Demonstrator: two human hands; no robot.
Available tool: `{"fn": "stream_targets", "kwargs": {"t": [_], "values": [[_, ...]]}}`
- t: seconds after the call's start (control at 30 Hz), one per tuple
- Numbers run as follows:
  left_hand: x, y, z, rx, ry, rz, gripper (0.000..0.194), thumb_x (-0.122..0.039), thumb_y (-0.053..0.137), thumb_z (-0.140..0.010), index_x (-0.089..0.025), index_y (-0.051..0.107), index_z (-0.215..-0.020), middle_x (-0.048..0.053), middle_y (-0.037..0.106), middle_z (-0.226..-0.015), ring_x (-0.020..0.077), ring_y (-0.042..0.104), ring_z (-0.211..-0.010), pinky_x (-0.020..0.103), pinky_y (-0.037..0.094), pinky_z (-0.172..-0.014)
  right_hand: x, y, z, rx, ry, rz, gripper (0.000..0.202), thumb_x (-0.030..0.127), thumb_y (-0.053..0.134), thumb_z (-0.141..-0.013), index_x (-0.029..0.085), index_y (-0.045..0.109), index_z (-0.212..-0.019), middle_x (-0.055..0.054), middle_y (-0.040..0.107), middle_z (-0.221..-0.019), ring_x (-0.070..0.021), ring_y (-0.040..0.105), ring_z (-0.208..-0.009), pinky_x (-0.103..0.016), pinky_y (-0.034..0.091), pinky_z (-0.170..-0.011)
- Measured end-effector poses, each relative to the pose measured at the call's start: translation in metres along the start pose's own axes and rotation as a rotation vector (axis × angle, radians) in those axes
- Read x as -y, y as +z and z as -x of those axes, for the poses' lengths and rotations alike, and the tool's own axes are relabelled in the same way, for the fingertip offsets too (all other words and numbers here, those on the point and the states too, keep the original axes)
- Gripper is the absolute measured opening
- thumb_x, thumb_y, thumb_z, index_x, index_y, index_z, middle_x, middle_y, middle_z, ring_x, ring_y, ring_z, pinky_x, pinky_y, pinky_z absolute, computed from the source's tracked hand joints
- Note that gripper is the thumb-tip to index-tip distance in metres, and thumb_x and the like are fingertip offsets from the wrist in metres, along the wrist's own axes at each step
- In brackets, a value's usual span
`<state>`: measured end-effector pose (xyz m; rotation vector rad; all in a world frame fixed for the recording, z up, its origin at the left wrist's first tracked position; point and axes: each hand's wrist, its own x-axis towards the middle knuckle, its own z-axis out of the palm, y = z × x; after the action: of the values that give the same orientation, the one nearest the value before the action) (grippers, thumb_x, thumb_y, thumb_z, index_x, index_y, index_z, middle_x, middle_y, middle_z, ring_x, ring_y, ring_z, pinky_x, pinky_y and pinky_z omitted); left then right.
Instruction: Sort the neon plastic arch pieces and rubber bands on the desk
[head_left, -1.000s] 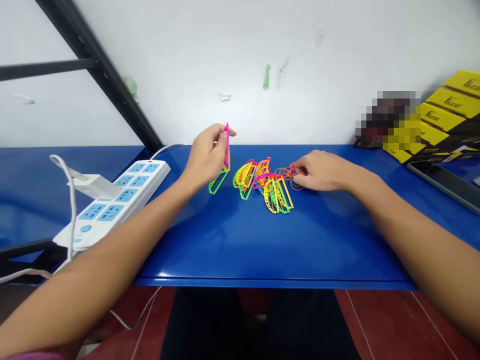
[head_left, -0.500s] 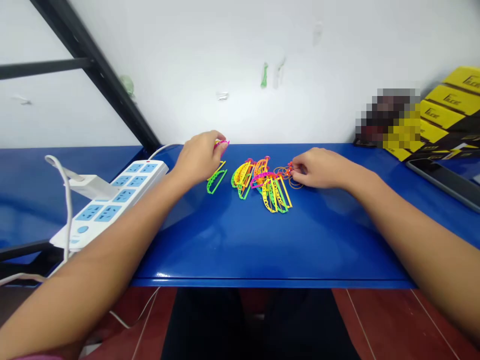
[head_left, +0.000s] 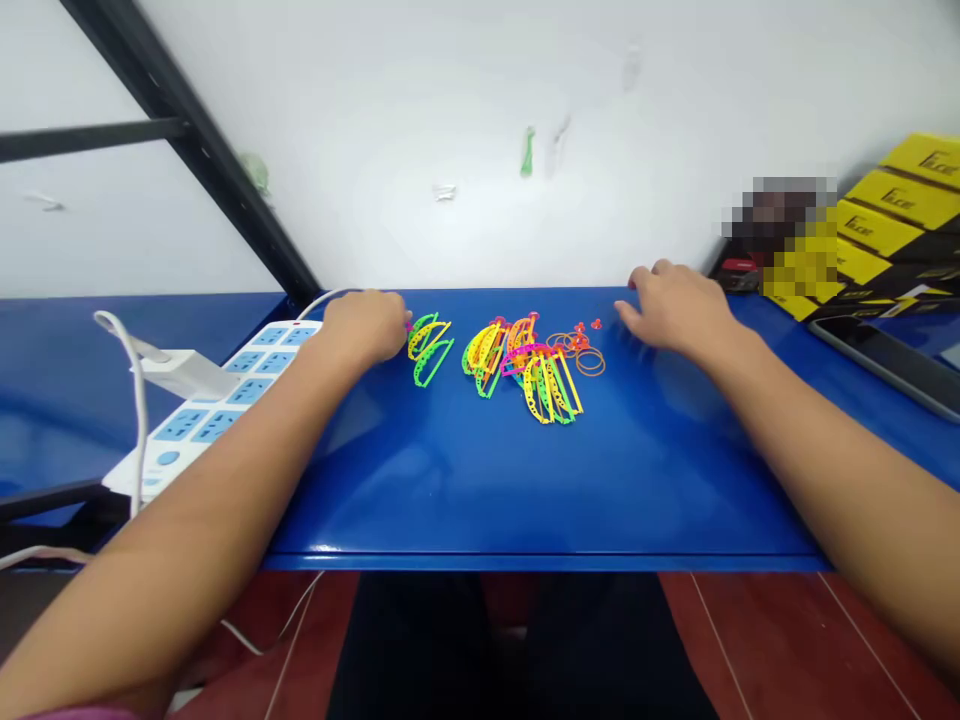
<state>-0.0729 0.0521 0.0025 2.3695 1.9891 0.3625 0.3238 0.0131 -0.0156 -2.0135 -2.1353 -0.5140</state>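
Observation:
My left hand (head_left: 370, 325) is closed at the left of the plastic pieces; a bit of pink shows at its fingertips, mostly hidden. Just right of it lie green and yellow bow-shaped pieces (head_left: 430, 362). A larger pile of yellow, green, orange and pink bow-shaped pieces (head_left: 551, 385) sits at mid-table. Beside that pile are thin orange rings (head_left: 591, 363) and small red pieces (head_left: 596, 324). My right hand (head_left: 667, 305) hovers to the right of them, fingers apart, holding nothing.
A white power strip (head_left: 251, 390) with a plugged-in adapter (head_left: 187, 375) stands at the left. On the right are a dark phone (head_left: 889, 365) and stacked yellow and black boxes (head_left: 892, 215). The blue table (head_left: 525, 510) meets a white wall behind.
My left hand has moved left, away from the green and yellow pieces, uncovering more of them. My right hand has let go of the small red pieces, moved right and opened.

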Motion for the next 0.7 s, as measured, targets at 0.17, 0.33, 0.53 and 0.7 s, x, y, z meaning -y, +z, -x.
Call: {"fn": "stream_targets", "kwargs": {"t": [0.17, 0.33, 0.53, 0.7], "values": [[-0.021, -0.011, 0.009, 0.163, -0.084, -0.357, 0.035, -0.038, 0.061, -0.098, -0.013, 0.083, -0.108, 0.031, 0.08, -0.116, 0.0499, 0.076, -0.112, 0.055, 0.061, -0.091, 0.003, 0.002, 0.001, 0.279, 0.056, 0.067, 0.05, 0.044, 0.052, -0.112, 0.005, 0.071, -0.138, -0.033, 0.069, -0.134, -0.0436, 0.069, -0.123, -0.048, 0.052, -0.094], [-0.038, -0.02, 0.017, 0.248, -0.139, -0.503, 0.045, -0.036, 0.054, -0.105, -0.012, 0.077, -0.137, 0.028, 0.076, -0.137, 0.045, 0.072, -0.129, 0.05, 0.06, -0.101, 0.006, -0.005, -0.001, 0.304, 0.059, 0.108, 0.045, 0.041, 0.052, -0.112, 0.009, 0.072, -0.136, -0.027, 0.072, -0.134, -0.0405, 0.072, -0.12, -0.047, 0.055, -0.095], [-0.033, -0.017, 0.016, 0.2, -0.145, -0.505, 0.043, -0.032, 0.06, -0.102, -0.016, 0.078, -0.138, 0.026, 0.078, -0.135, 0.0453, 0.074, -0.126, 0.05, 0.061, -0.1, 0.0, 0.004, -0.003, 0.242, 0.08, 0.071, 0.047, 0.045, 0.055, -0.11, 0.009, 0.069, -0.137, -0.029, 0.071, -0.134, -0.0409, 0.069, -0.122, -0.046, 0.053, -0.095], [-0.038, -0.017, 0.017, 0.2, -0.165, -0.477, 0.043, -0.036, 0.055, -0.106, -0.014, 0.078, -0.136, 0.027, 0.077, -0.134, 0.0449, 0.074, -0.126, 0.05, 0.06, -0.1, 0.002, 0.012, -0.004, 0.205, 0.052, 0.053, 0.06, 0.055, 0.045, -0.113, 0.006, 0.068, -0.138, -0.031, 0.07, -0.134, -0.0443, 0.066, -0.128, -0.052, 0.053, -0.102]]}}
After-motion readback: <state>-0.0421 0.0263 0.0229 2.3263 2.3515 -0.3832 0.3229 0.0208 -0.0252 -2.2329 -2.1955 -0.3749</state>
